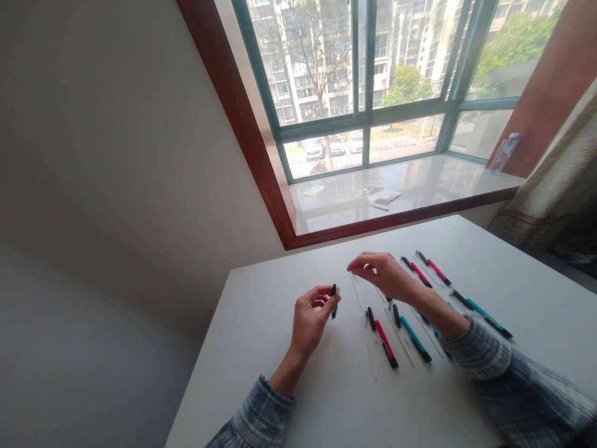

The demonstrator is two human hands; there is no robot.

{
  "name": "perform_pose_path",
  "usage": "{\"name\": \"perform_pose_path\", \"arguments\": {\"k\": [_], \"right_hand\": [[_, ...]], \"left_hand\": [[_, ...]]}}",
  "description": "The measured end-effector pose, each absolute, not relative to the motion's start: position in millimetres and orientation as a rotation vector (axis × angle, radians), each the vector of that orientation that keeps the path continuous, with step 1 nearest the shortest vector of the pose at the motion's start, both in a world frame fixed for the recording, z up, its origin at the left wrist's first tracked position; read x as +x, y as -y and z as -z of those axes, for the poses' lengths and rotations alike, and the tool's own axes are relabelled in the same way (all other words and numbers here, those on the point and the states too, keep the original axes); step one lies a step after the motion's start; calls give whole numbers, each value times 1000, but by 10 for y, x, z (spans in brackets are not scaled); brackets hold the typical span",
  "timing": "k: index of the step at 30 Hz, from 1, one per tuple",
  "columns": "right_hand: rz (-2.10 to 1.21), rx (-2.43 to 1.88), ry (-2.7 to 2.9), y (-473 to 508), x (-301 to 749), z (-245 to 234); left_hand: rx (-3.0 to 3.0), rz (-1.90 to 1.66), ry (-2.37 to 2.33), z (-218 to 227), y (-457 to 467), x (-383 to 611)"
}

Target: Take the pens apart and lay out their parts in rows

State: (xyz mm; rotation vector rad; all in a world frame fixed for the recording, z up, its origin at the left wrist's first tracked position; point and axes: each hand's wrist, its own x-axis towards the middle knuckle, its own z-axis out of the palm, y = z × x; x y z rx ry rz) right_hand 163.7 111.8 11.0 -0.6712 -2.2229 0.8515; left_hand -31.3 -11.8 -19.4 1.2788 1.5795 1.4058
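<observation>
My left hand (313, 316) is closed in a pinch on a small black pen part (334, 301), held upright just above the white table (261, 348). My right hand (383, 274) hovers to its right with fingertips pinched together; whatever is between them is too thin to name. A thin clear refill tube (356, 289) lies on the table just below the right fingers. Several pens with red (385, 341) or teal (414, 338) barrels and black ends lie in a row under and beyond my right forearm.
More red pens (433, 268) and teal pens (484, 315) lie toward the table's far right. A wide window sill (420, 186) behind the table carries a white cloth (380, 196). A curtain (555, 186) hangs at the right.
</observation>
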Motion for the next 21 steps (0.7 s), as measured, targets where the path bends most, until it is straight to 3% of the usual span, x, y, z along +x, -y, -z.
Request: {"name": "perform_pose_path", "arguments": {"k": [8, 21], "right_hand": [[-1152, -503, 1995, -964, 1487, -59], [-1098, -479, 2087, -932, 1475, -79]], "left_hand": [[1316, -1380, -1561, 196, 108, -324], [1330, -1372, -1557, 177, 102, -306]]}}
